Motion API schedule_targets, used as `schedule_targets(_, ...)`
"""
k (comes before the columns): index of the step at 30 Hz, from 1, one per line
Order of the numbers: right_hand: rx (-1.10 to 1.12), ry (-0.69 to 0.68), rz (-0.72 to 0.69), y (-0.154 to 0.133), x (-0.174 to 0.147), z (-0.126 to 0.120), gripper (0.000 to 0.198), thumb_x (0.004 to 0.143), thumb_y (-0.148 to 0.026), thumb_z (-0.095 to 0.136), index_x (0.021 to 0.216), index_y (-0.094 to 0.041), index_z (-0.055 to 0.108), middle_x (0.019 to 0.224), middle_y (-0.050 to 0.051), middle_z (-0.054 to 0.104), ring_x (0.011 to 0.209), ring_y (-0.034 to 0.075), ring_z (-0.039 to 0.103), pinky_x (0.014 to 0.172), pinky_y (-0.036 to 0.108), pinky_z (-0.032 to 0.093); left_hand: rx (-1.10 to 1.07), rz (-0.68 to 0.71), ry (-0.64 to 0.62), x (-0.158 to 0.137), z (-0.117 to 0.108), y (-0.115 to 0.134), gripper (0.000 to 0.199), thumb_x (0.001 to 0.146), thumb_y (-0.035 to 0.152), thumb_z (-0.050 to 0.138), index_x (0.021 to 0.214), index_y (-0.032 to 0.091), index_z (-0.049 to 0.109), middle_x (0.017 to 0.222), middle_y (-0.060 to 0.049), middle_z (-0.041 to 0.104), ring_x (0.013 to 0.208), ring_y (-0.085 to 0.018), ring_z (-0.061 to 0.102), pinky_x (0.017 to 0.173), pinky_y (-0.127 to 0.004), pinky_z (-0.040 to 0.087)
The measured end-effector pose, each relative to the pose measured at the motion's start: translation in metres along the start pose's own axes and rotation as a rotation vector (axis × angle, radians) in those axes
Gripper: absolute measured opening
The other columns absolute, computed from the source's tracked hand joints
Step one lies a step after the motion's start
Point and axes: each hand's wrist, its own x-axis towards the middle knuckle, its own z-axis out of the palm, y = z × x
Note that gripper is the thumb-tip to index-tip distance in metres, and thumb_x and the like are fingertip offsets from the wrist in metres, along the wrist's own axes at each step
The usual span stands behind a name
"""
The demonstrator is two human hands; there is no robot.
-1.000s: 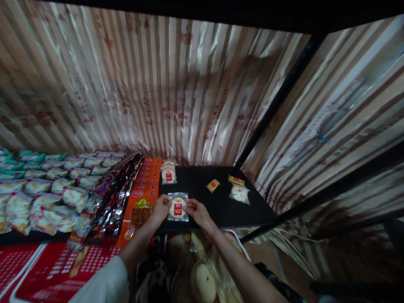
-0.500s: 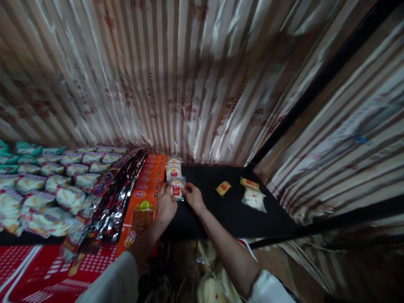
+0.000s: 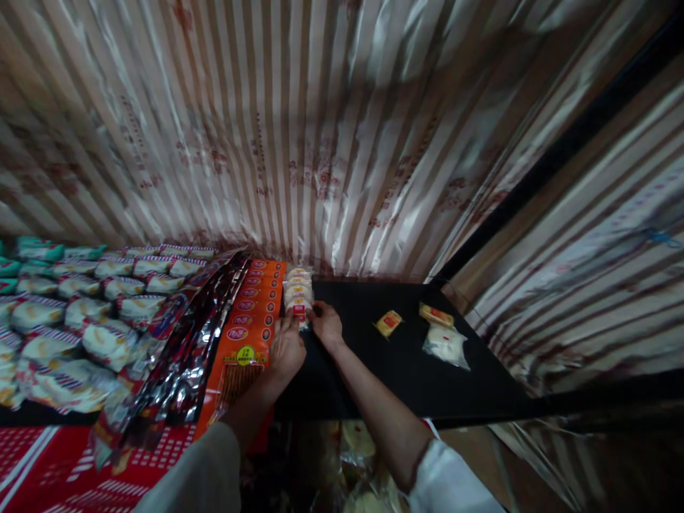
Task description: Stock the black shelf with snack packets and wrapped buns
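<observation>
A short row of small white snack packets (image 3: 298, 280) with red and yellow labels lies overlapped on the black shelf. My left hand (image 3: 288, 347) is at the lower left of the front packet (image 3: 299, 311), with its fingertips on the wrapper. From the right side, my right hand (image 3: 327, 325) pinches that packet's edge with bent fingers. The packet lies against the row between both hands. Directly left of the row are overlapping orange snack bags (image 3: 247, 313), partly covered by my left wrist.
Left are shiny dark red bags (image 3: 197, 356) and rows of white packaged breads (image 3: 107, 338), with a red basket (image 3: 48, 463) below. Right, a yellow packet (image 3: 388, 323), another yellow packet (image 3: 437, 315) and a white packet (image 3: 446, 345) lie on the black shelf (image 3: 385, 377). Striped sheeting (image 3: 342, 142) hangs behind.
Both hands have pushed the front packet back against the row, so it now overlaps the packets behind more closely. The view has shifted slightly.
</observation>
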Motion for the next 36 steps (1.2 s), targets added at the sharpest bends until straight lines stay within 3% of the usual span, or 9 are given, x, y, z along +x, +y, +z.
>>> schedule_targets(7,0.060,0.019,-0.037,0.002,-0.002,0.005,0.029,0.083,-0.029,0.055,0.109,-0.019,0.061,0.104,0.007,0.065,0.093,0.018,0.062,0.079,0.026,0.046,0.076,0.025,0.014,0.001,0.005,0.000,0.052,0.076,0.004,0.040,0.127,0.008,0.050,0.139,-0.012,0.045,0.117,-0.027,0.045,0.100,-0.038,0.040)
schedule_targets(12,0.084,0.179,-0.194,0.025,-0.018,-0.005,0.029,0.084,-0.024,0.049,0.110,-0.017,0.061,0.108,0.009,0.064,0.092,0.018,0.060,0.085,0.030,0.045,0.123,0.061,0.073,-0.004,0.004,0.003,0.054,0.076,0.002,0.039,0.129,0.009,0.048,0.139,-0.011,0.045,0.116,-0.027,0.046,0.099,-0.037,0.040)
schedule_targets(14,0.017,0.305,-0.308,0.047,-0.024,-0.023,0.029,0.085,-0.021,0.046,0.109,-0.019,0.062,0.115,0.008,0.062,0.106,0.021,0.054,0.093,0.035,0.041,0.127,0.089,0.130,-0.008,0.004,0.007,0.052,0.076,0.002,0.039,0.127,0.009,0.050,0.138,-0.012,0.045,0.117,-0.028,0.047,0.100,-0.038,0.041)
schedule_targets(16,-0.110,0.429,-0.335,0.074,-0.029,-0.051,0.030,0.086,-0.021,0.043,0.109,-0.020,0.063,0.123,0.009,0.058,0.113,0.023,0.048,0.097,0.041,0.037,0.111,0.122,0.166,-0.012,0.003,0.012,0.048,0.077,0.004,0.040,0.123,0.009,0.054,0.137,-0.014,0.046,0.119,-0.028,0.046,0.100,-0.038,0.041)
schedule_targets(22,-0.477,0.664,0.037,0.164,-0.038,-0.139,0.033,0.085,-0.026,0.046,0.112,-0.020,0.064,0.139,0.011,0.044,0.128,0.038,0.029,0.097,0.057,0.030,-0.015,0.125,0.047,-0.023,0.000,0.034,0.043,0.081,0.008,0.040,0.121,0.012,0.055,0.140,-0.014,0.041,0.128,-0.025,0.041,0.103,-0.034,0.041)
schedule_targets(24,-0.471,0.573,0.102,0.185,-0.044,-0.153,0.036,0.086,-0.028,0.043,0.115,-0.021,0.062,0.135,0.014,0.048,0.123,0.037,0.037,0.094,0.054,0.034,-0.058,0.107,-0.005,-0.028,-0.002,0.043,0.042,0.083,0.008,0.038,0.120,0.012,0.056,0.142,-0.014,0.039,0.128,-0.023,0.043,0.103,-0.033,0.041)
schedule_targets(27,-0.452,0.414,0.007,0.199,-0.059,-0.154,0.039,0.087,-0.028,0.041,0.122,-0.020,0.057,0.133,0.015,0.048,0.116,0.031,0.048,0.092,0.044,0.039,-0.099,0.109,-0.072,-0.039,-0.003,0.055,0.041,0.082,0.008,0.039,0.119,0.012,0.056,0.144,-0.014,0.036,0.125,-0.022,0.046,0.103,-0.030,0.041)
schedule_targets(32,-0.409,0.354,-0.191,0.188,-0.108,-0.120,0.039,0.084,-0.028,0.046,0.120,-0.019,0.056,0.130,0.014,0.048,0.120,0.028,0.046,0.097,0.044,0.038,-0.166,0.177,-0.220,-0.067,-0.001,0.067,0.041,0.082,0.009,0.038,0.119,0.013,0.056,0.143,-0.012,0.038,0.119,-0.018,0.052,0.101,-0.025,0.041)
schedule_targets(36,-0.302,0.209,-0.321,0.165,-0.154,-0.094,0.049,0.075,-0.019,0.056,0.124,-0.025,0.054,0.137,0.010,0.044,0.121,0.027,0.044,0.097,0.043,0.039,-0.210,0.223,-0.322,-0.089,-0.005,0.072,0.043,0.082,0.009,0.037,0.121,0.012,0.056,0.142,-0.013,0.040,0.121,-0.019,0.051,0.103,-0.025,0.039)
